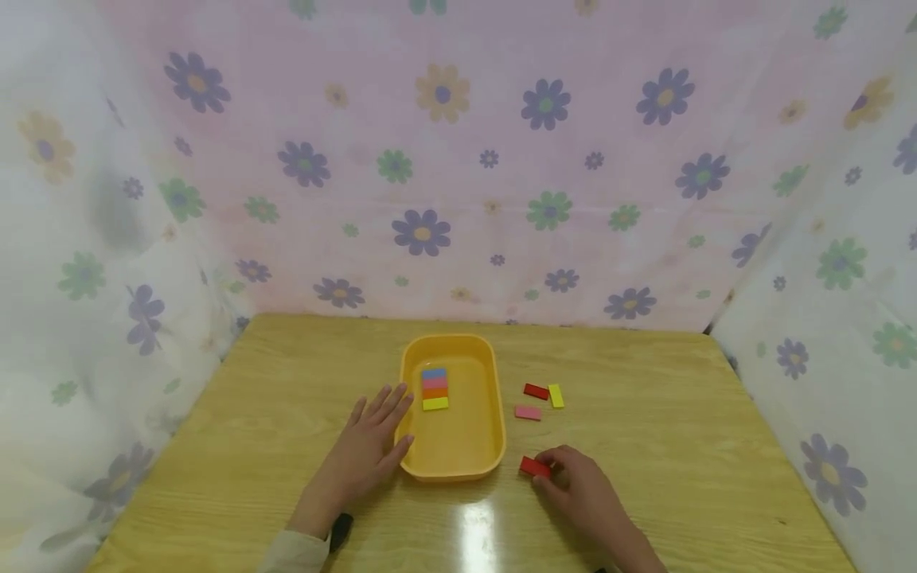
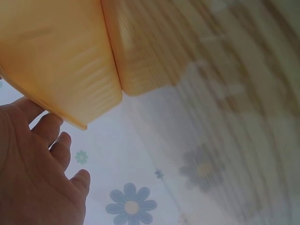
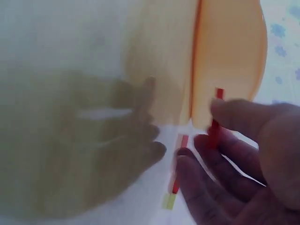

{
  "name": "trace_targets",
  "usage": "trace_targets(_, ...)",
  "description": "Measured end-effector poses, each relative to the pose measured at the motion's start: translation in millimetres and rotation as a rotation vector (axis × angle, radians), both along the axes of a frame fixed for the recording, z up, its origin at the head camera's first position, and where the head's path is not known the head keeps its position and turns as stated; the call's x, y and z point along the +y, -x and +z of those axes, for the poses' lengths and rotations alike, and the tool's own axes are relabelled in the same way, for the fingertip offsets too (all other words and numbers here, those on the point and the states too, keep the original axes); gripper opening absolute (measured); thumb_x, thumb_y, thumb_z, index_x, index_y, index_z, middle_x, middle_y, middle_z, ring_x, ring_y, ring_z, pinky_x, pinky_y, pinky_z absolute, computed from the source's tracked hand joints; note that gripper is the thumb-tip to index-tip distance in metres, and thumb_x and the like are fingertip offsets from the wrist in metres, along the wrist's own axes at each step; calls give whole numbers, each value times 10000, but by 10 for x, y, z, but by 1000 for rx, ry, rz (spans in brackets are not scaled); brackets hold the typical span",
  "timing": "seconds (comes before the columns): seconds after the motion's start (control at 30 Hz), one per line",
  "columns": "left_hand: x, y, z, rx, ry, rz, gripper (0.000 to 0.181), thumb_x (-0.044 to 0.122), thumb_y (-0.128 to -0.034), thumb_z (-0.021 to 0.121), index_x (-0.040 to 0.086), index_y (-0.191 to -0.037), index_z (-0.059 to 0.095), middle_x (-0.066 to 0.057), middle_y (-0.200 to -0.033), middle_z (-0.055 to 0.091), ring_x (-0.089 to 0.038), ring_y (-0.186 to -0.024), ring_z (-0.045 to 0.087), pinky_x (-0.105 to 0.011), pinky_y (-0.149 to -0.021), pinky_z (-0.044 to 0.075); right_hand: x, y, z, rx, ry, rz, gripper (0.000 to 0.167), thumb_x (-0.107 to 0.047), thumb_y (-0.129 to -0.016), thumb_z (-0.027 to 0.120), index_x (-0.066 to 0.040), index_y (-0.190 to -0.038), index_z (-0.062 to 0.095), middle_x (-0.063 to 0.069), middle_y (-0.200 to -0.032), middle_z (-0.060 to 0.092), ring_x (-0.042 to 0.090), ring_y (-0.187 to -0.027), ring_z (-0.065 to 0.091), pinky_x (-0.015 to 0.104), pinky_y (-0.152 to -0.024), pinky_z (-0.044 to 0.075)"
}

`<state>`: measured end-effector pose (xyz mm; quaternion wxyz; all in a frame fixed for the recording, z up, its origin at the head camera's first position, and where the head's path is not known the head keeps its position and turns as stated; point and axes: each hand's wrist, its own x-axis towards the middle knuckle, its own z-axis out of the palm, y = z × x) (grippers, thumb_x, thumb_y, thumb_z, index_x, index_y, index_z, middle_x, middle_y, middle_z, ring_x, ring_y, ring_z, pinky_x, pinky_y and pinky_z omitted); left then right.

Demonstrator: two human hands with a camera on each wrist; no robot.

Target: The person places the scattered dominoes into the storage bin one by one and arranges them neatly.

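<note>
My right hand (image 1: 582, 492) pinches a red block (image 1: 534, 467) between thumb and fingers, just right of the yellow tray (image 1: 499, 406). In the right wrist view that red block (image 3: 220, 93) is held up at the fingertips. My left hand (image 1: 367, 447) has its fingers spread and touches the tray's left rim. Inside the tray, a blue block (image 1: 434, 373), a pink block (image 1: 434, 383), an orange block (image 1: 434, 393) and a yellow block (image 1: 435, 404) form a column. The left wrist view shows the fingers along the tray's outer side (image 2: 61, 61).
To the right of the tray, another red block (image 1: 536, 391), a second yellow block (image 1: 556, 395) and a second pink block (image 1: 528, 413) lie on the wooden table (image 1: 645, 414). Flowered cloth (image 1: 487, 183) closes off the back and both sides.
</note>
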<state>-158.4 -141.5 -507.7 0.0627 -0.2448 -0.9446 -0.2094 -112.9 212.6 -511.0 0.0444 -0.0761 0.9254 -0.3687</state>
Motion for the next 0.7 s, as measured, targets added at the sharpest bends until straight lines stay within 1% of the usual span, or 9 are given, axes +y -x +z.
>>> trace_targets(0.1,2,-15,-1,8,-4,-1,614,345,-1045,551,81,-1575,387,-89,-1662,299,-357,-1532,267,-667,-1205,177,-26,-89,0,14,148,-31,210,-62,-871,790,-132,-1061,734,-28,-1006,711,104,-890,644,187,-670,559)
trace_targets(0.17,1,-21,6,18,-5,4,610,333,-1040,562,77,-1569,397,-96,-1655,314,-363,-1526,281,-670,-1200,188,-50,-139,-2,18,258,-65,244,-8,-846,797,-129,-1051,743,3,-1019,726,120,-920,679,188,-673,582)
trace_targets(0.27,-4,-35,15,22,-10,14,608,322,-1033,576,77,-1563,409,-97,-1649,328,-363,-1522,292,-669,-1199,195,-98,-209,-8,9,416,-106,235,8,-821,813,-121,-1012,768,50,-1003,750,102,-906,711,219,-668,605)
trace_targets(0.4,-10,-39,19,27,-10,17,605,320,-1032,579,77,-1561,414,-96,-1647,333,-360,-1521,295,-666,-1199,200,-187,-257,1,-31,614,-123,186,-25,-834,812,-45,-1016,780,119,-994,761,98,-866,731,305,-644,630)
trace_targets(0.5,-13,-33,18,27,-9,12,604,320,-1034,577,74,-1561,413,-98,-1648,330,-358,-1523,290,-663,-1200,201,-258,-274,11,-75,711,-127,212,-42,-854,799,14,-1055,767,110,-1002,762,118,-860,729,336,-631,632)
trace_targets(0.6,-14,-30,17,18,-12,8,605,320,-1036,573,73,-1563,407,-96,-1651,323,-356,-1526,282,-665,-1201,197,-330,-292,16,-107,757,-143,245,-71,-868,792,39,-1084,757,42,-992,767,114,-862,720,319,-620,624)
trace_targets(0.7,-14,-31,19,11,-15,7,607,321,-1037,571,77,-1566,402,-89,-1654,316,-352,-1529,277,-661,-1205,192,-397,-314,26,-116,797,-148,273,-68,-874,783,75,-1102,739,6,-982,765,111,-862,712,298,-613,616)
